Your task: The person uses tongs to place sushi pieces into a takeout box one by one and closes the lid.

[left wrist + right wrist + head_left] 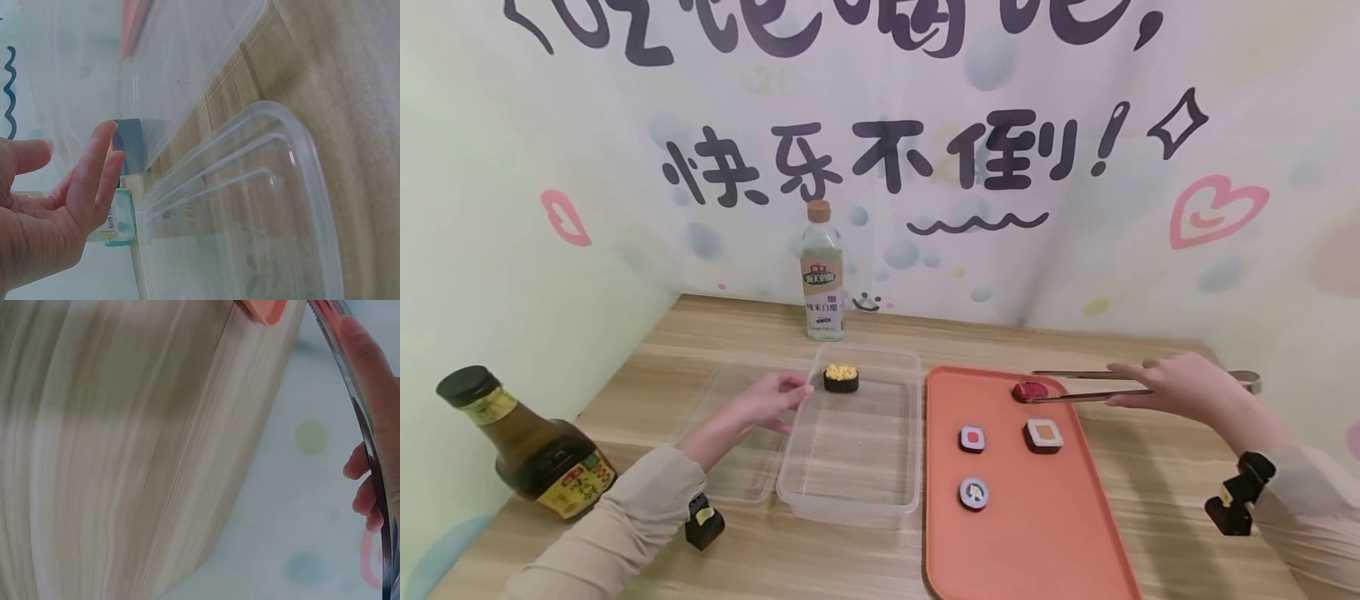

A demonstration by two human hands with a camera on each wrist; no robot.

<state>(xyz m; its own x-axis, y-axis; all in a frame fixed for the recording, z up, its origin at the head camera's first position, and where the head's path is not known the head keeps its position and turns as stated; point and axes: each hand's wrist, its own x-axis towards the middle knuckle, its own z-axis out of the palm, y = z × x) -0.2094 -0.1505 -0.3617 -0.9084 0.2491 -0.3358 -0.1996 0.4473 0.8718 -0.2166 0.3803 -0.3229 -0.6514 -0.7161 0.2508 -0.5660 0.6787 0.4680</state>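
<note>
My right hand (1183,385) grips metal tongs (1090,396), also seen in the right wrist view, where the fingers wrap the tongs (357,406). The tong tips are at a red-topped sushi piece (1030,391) near the top of the orange tray (1022,550); whether they squeeze it I cannot tell. My left hand (771,400) is at the left rim of a clear plastic box (850,510), fingertips at or touching the rim. In the left wrist view that hand (59,212) has thumb and fingers apart. A yellow-topped sushi piece (841,378) sits inside the box at its far end.
Three other sushi pieces lie on the tray: a square one (1043,435), a red-centred one (972,439) and a round one (973,493). A clear lid (730,487) lies left of the box. A vinegar bottle (822,275) stands behind, a dark sauce bottle (546,458) at left.
</note>
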